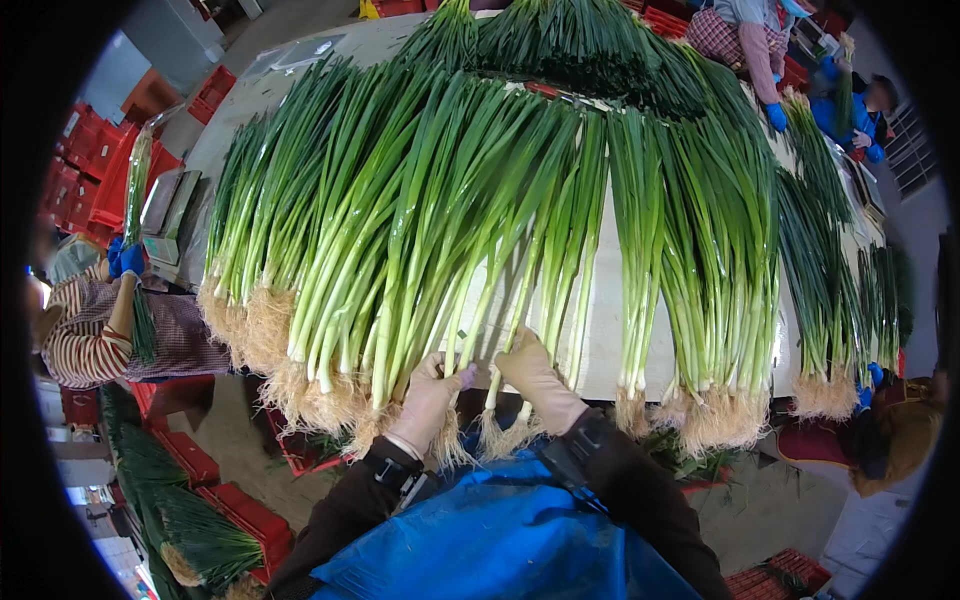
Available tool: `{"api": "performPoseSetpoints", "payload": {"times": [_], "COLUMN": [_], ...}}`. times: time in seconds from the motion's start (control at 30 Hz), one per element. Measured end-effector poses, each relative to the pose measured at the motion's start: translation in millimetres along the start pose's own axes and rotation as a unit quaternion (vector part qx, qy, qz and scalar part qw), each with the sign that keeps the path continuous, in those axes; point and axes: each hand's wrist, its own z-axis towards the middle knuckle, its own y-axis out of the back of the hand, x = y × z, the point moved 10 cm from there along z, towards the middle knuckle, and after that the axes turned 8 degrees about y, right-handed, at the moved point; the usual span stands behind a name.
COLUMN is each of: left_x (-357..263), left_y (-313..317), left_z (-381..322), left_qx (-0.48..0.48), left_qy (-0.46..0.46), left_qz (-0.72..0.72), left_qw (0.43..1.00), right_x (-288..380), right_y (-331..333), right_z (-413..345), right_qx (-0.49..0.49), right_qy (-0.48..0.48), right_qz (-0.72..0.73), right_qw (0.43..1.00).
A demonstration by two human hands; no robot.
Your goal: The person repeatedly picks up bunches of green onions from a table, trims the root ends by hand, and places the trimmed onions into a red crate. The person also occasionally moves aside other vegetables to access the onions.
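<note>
Long green onions with white stems and hairy roots (420,225) lie fanned across a pale tabletop (600,300), roots towards me. My left hand (424,405), in a light glove, grips the white stem of one green onion (466,337) near the front edge; its roots hang below the hand. Just to the right, my gloved right hand (538,375) has its thumb and fingers on another green onion stem (517,307), above its root end. Separate bundles of green onions (634,262) lie right of this hand, and thick bunches with large root clumps (322,397) lie to the left.
Co-workers stand at the left, one with blue-gloved hands (126,259) on a wrapped bunch, and at the right. Red crates (97,150) are stacked at the left. More green onions lie in red crates (247,517) at the lower left. A scale (169,217) stands on the table's left side.
</note>
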Motion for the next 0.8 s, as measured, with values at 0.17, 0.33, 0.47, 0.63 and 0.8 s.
{"api": "performPoseSetpoints", "payload": {"times": [0.17, 0.33, 0.47, 0.63, 0.8], "left_x": [17.4, 39.4, 37.0, -3.4, -25.0], "left_y": [-5.9, -14.9, -15.8, -19.3, -13.7], "left_z": [-3.2, -6.3, -17.7, -30.9, -24.4], "left_qx": [0.008, 0.024, 0.025, 0.010, -0.099], "left_qy": [0.003, 0.059, 0.127, -0.034, -0.107], "left_qz": [-0.004, -0.015, -0.015, 0.077, 0.370], "left_qw": [1.000, 0.998, 0.991, 0.996, 0.917], "right_x": [18.2, -4.0, 2.0, 36.7, 30.0], "right_y": [-3.4, -11.8, -13.6, -2.0, 2.2], "right_z": [-18.5, -20.4, -22.6, -42.9, -40.7], "right_qx": [0.136, 0.172, 0.198, 0.245, 0.218], "right_qy": [0.042, -0.034, -0.019, 0.064, 0.023], "right_qz": [0.289, 0.311, 0.348, 0.382, 0.277], "right_qw": [0.947, 0.934, 0.916, 0.889, 0.936]}}
